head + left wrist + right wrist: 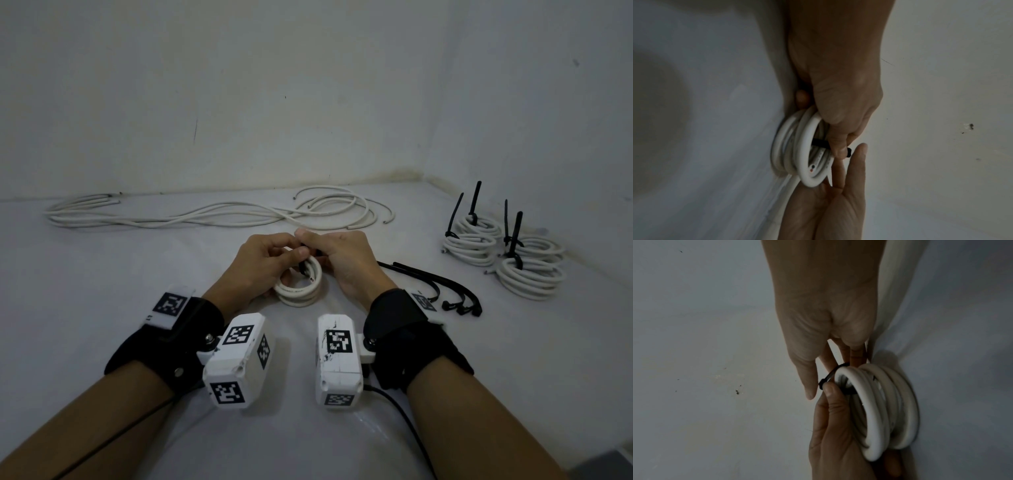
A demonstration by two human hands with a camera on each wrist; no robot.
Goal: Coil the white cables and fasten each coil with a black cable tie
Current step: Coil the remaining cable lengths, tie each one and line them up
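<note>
A small coil of white cable (298,291) (805,146) (877,402) lies on the white surface between my hands. My left hand (260,263) (838,97) (830,426) grips the coil, its thumb pressing the head of a black cable tie (304,266) (819,143) (829,375) that passes through the coil's middle. My right hand (342,260) (838,211) (818,321) is at the coil's far right side, fingers on the tie's strap where it loops over the top turn. The strap's tail is hidden behind the fingers.
Several loose white cables (222,214) lie along the back by the wall. Several tied coils (496,250) with upright tie tails sit at the right. Spare black ties (442,286) lie just right of my right wrist. A wall corner stands behind.
</note>
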